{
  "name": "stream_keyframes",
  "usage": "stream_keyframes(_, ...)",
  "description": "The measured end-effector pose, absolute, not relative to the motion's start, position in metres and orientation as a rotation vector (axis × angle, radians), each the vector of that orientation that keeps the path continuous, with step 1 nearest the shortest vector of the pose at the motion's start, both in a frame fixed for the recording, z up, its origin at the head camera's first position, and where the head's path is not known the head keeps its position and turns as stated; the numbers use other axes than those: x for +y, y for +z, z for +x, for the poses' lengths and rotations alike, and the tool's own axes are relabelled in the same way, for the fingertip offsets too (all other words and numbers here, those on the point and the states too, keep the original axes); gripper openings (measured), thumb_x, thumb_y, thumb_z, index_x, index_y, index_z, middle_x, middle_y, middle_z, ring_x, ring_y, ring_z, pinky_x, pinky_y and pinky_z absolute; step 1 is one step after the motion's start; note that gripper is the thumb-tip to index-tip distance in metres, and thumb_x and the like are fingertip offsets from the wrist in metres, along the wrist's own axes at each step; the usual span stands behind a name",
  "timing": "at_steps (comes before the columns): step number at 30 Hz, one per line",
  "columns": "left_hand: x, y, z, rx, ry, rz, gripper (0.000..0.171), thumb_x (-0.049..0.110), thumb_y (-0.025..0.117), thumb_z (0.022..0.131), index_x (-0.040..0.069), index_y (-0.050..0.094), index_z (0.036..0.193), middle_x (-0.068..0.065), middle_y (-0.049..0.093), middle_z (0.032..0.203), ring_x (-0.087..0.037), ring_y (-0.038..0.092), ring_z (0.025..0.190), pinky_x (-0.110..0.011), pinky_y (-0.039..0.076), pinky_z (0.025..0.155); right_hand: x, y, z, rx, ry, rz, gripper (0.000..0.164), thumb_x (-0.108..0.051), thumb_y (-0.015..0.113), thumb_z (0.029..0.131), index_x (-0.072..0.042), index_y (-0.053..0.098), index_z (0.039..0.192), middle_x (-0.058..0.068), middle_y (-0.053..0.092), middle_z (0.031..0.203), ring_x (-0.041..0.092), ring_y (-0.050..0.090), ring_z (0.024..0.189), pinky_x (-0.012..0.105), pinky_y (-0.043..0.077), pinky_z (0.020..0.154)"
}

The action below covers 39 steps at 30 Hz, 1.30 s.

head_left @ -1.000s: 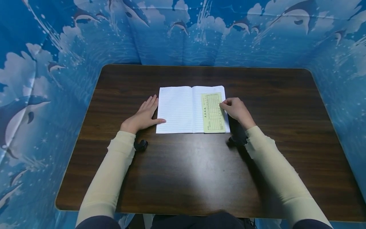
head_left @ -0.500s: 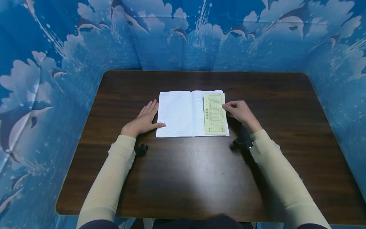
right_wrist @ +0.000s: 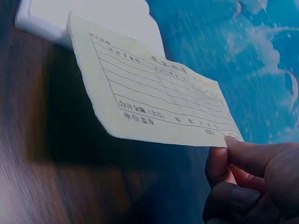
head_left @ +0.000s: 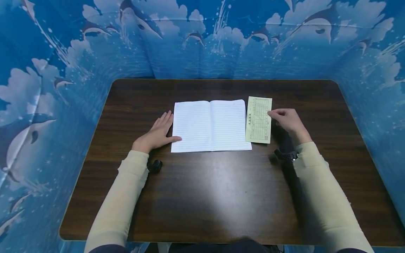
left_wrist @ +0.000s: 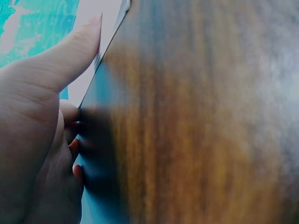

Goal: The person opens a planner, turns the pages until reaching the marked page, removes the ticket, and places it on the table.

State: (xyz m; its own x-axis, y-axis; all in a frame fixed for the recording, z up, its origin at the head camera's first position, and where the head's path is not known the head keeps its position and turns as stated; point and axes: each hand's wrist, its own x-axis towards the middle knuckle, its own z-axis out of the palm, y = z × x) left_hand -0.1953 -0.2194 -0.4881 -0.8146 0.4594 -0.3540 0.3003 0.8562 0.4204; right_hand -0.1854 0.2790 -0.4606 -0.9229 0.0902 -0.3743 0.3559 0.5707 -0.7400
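An open lined notebook (head_left: 193, 126) lies on the dark wooden table. My left hand (head_left: 156, 133) rests flat at its left edge, fingers straight on the table and thumb (left_wrist: 79, 46) over the page's corner. Between thumb and index finger, my right hand (head_left: 289, 121) pinches the right edge of a yellow-green printed receipt slip (head_left: 259, 120). Held up off the table, the slip (right_wrist: 154, 98) casts a shadow below it in the right wrist view. It stands just right of the notebook, its lower left corner overlapping the page edge in the head view.
The brown wood-grain table (head_left: 205, 196) reaches well out on both sides of the notebook. A blue curtain (head_left: 202, 52) printed with dolphins hangs around its back and sides. Each wrist wears a dark strap (head_left: 286, 154).
My right hand has carried the slip from on top of the notebook's right page to beyond its right edge, lifting it and baring the page. My left hand stays in place.
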Motion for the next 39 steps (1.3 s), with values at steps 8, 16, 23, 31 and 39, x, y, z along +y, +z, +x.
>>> stream_keyframes(8,-0.221,-0.488,-0.196,2.579,0.495,0.556,0.112,0.067,0.058,0.098,0.008,-0.008,0.167,-0.008,-0.017,0.176,-0.028,-0.016,0.164,-0.054,-0.003,0.133,0.315,-0.46,-0.183,2.537,-1.122,0.403,0.072,-0.059,0.051,0.104,0.0,0.057,0.145,0.028,0.046,0.156,0.045,0.048,0.133,0.061,0.042,0.111)
stream_keyframes(16,-0.219,-0.484,-0.204,2.583,0.516,0.547,0.114,0.07,0.058,0.096,0.01,-0.008,0.167,-0.006,-0.017,0.176,-0.027,-0.016,0.164,-0.054,-0.003,0.133,0.334,-0.458,-0.184,2.558,-1.037,0.422,0.075,-0.059,0.049,0.105,0.003,0.056,0.145,0.031,0.043,0.156,0.045,0.043,0.129,0.06,0.041,0.103)
stream_keyframes(23,-0.221,-0.491,-0.196,2.583,0.545,0.553,0.116,0.071,0.059,0.094,0.008,-0.005,0.168,-0.01,-0.013,0.177,-0.032,-0.014,0.164,-0.058,-0.002,0.132,0.335,-0.473,-0.179,2.552,-1.053,0.479,0.069,-0.056,0.052,0.105,0.003,0.06,0.141,0.028,0.05,0.145,0.037,0.043,0.11,0.048,0.038,0.085)
stream_keyframes(31,-0.227,-0.501,-0.178,2.582,0.585,0.542,0.114,0.068,0.061,0.095,0.006,-0.001,0.168,-0.013,-0.009,0.177,-0.034,-0.01,0.164,-0.059,0.0,0.132,0.327,-0.482,-0.167,2.567,-0.996,0.44,0.061,-0.047,0.053,0.108,0.006,0.062,0.135,0.03,0.053,0.141,0.036,0.045,0.107,0.045,0.04,0.084)
stream_keyframes(39,-0.224,-0.489,-0.185,2.608,0.551,0.553,0.113,0.068,0.06,0.096,0.007,-0.002,0.168,-0.011,-0.01,0.177,-0.032,-0.011,0.165,-0.056,-0.001,0.133,0.324,-0.475,-0.173,2.612,-0.996,0.459,0.057,-0.044,0.055,0.107,0.006,0.063,0.131,0.028,0.056,0.134,0.035,0.048,0.105,0.047,0.044,0.088)
